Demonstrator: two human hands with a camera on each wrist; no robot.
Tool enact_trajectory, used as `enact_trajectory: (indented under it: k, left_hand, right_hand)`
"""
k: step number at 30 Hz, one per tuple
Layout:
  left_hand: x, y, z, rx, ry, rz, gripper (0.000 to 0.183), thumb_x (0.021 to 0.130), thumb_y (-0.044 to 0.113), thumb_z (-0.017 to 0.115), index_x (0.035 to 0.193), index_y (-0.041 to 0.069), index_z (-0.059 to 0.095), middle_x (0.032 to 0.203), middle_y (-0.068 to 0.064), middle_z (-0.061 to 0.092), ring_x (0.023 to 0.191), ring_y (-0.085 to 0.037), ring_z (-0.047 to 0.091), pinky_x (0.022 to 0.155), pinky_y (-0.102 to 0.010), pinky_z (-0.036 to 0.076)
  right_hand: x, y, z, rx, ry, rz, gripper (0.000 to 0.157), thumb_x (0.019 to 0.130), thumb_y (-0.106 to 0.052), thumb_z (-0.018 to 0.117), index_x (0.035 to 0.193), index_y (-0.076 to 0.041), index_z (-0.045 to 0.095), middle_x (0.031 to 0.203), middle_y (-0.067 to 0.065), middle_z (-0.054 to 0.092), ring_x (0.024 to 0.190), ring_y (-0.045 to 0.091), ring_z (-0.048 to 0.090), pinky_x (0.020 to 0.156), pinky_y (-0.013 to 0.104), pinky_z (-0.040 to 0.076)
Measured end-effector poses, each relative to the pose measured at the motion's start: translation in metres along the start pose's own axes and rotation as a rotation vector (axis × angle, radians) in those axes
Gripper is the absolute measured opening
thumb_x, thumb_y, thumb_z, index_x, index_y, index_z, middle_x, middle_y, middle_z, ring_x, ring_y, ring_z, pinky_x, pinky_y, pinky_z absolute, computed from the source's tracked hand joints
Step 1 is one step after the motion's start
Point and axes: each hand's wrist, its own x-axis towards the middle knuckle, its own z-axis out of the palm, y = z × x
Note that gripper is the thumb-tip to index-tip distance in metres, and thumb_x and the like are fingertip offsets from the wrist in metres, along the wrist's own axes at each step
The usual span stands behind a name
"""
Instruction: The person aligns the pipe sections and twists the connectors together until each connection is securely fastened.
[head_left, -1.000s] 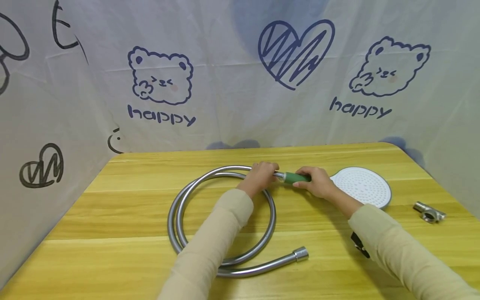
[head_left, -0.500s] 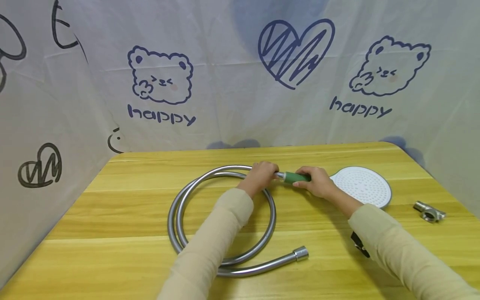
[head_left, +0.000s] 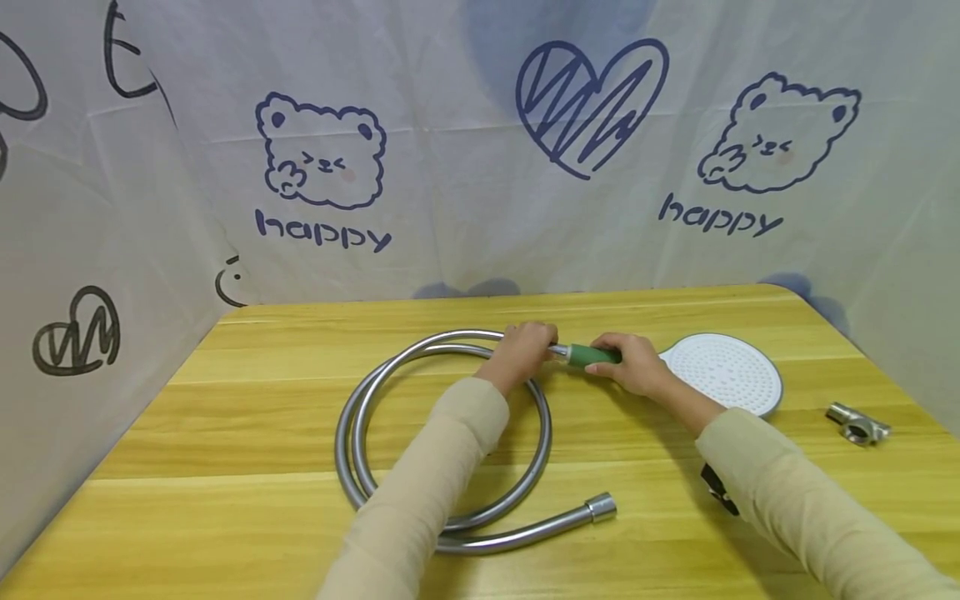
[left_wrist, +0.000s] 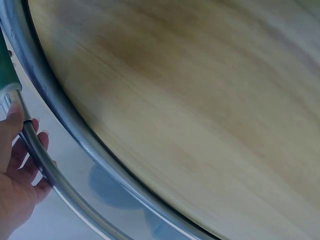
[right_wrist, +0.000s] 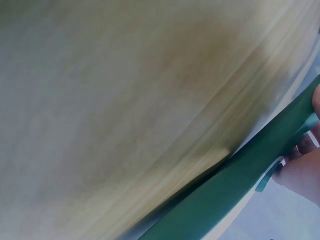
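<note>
Fingers (left_wrist: pixel 44 140) of the left hand (head_left: pixel 521 354) are closed narrowly around one end of a silver hose (head_left: pixel 525 533), where its metal collar (head_left: pixel 559 351) is met by a green handle (head_left: pixel 592 357) just right of the frame's centre. That handle is held between thumb and fingers of the right hand (head_left: pixel 633 364); its white-faced shower head (head_left: pixel 723 375) is seen beyond, farther right. Whether the collar is fully seated cannot be told, the join being partly covered.

Trouble, it is judged, could be caused by a tilt: were the collar turned out of line with the handle, any thread inside might be crossed. Twist could also be stored in the hose, which is coiled across the bench (head_left: pixel 225 417) around the frame's centre, and the collar might be pulled askew by it. By the same springiness, the loose end (head_left: pixel 602 507), below and right of centre, could be swept around. Were the smooth handle gripped too lightly, it might be rolled in the right hand and the broad head swung with it. A small metal fitting (head_left: pixel 861 425), at far right, could be knocked if the head were slid that way.
</note>
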Motion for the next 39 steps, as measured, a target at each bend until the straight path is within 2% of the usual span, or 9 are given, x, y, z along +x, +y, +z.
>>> enact_trajectory:
  k: [5, 15, 22, 39]
  left_hand:
    - [0.0, 0.0006, -0.0011, 0.026, 0.01, 0.001, 0.022, 0.089, 0.022, 0.062, 0.108, 0.012, 0.063, 0.106, -0.003, 0.067, 0.097, -0.02, 0.063, 0.083, -0.035, 0.05]
    - [-0.0015, -0.0015, -0.0011, -0.006, 0.03, 0.043, 0.024, 0.089, 0.022, 0.062, 0.109, 0.009, 0.065, 0.105, -0.005, 0.068, 0.095, -0.02, 0.064, 0.082, -0.033, 0.051]
    - [0.0001, -0.0038, 0.0011, 0.034, 0.028, 0.062, 0.021, 0.092, 0.023, 0.056, 0.098, 0.006, 0.067, 0.096, -0.008, 0.069, 0.089, -0.021, 0.065, 0.077, -0.032, 0.052]
    - [0.0008, -0.0011, -0.0002, -0.019, -0.009, -0.01, 0.022, 0.091, 0.023, 0.059, 0.107, 0.009, 0.065, 0.105, -0.004, 0.068, 0.097, -0.018, 0.063, 0.087, -0.034, 0.048]
  right_hand:
    - [-0.0001, -0.0015, -0.001, -0.002, 0.002, -0.001, 0.031, 0.084, -0.015, 0.068, 0.108, 0.003, 0.063, 0.102, 0.021, 0.065, 0.08, 0.025, 0.057, 0.07, 0.035, 0.045]
    - [-0.0008, -0.0023, -0.0025, 0.006, -0.001, 0.007, 0.032, 0.084, -0.015, 0.068, 0.109, 0.004, 0.062, 0.105, 0.022, 0.064, 0.082, 0.026, 0.058, 0.071, 0.037, 0.046]
    - [-0.0005, -0.0025, -0.0024, 0.002, -0.003, 0.005, 0.032, 0.084, -0.015, 0.068, 0.109, 0.004, 0.062, 0.104, 0.022, 0.064, 0.081, 0.026, 0.057, 0.071, 0.037, 0.045]
    - [0.0002, -0.0006, -0.001, 0.011, 0.001, -0.004, 0.03, 0.084, -0.014, 0.068, 0.108, 0.004, 0.063, 0.103, 0.022, 0.065, 0.081, 0.025, 0.057, 0.071, 0.036, 0.045]
